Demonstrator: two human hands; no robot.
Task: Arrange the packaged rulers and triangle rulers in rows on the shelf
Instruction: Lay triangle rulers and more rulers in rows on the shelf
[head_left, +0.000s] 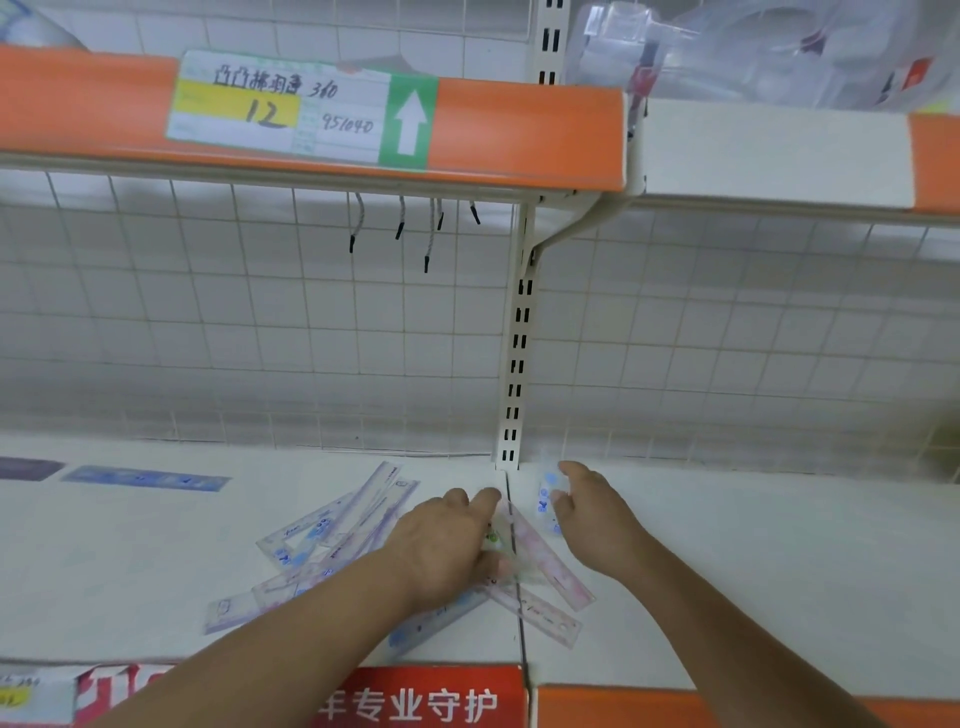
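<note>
Loosely crossed on the white shelf (156, 545), the packaged rulers (337, 530) lie in a heap left of the shelf seam; they are translucent strips, pale lilac and pink with blue print, in clear sleeves; one pink ruler (553, 569) slants across the seam. The left hand (447, 545) lies over the heap, forefinger and thumb seemingly pinching a clear triangle ruler (501, 545), though blur leaves that unsure; the right hand (592, 519), just right of the seam, has its fingers (563, 496) curled round a small clear packet (545, 501) with blue marks.
</note>
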